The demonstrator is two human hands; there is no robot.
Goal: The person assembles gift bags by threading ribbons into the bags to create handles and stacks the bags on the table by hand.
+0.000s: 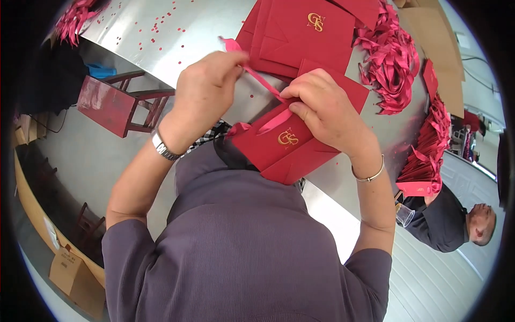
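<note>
Both hands work a pink ribbon (261,81); left hand (206,80) pinches its end, right hand (324,107) grips the red paper bag (281,147) (flat on the metal table (177,48)).

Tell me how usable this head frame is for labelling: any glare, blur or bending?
Head view: the metal table shows a soft sheen, no blown-out glare; straight edges bend toward the black fisheye rim; left hand, right hand and red paper bag are sharp and evenly lit.

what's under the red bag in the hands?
Under the red paper bag: the metal table and the person's grey shirt. Anything directly beneath the bag is covered. Both hands grip its pink ribbon.
</note>
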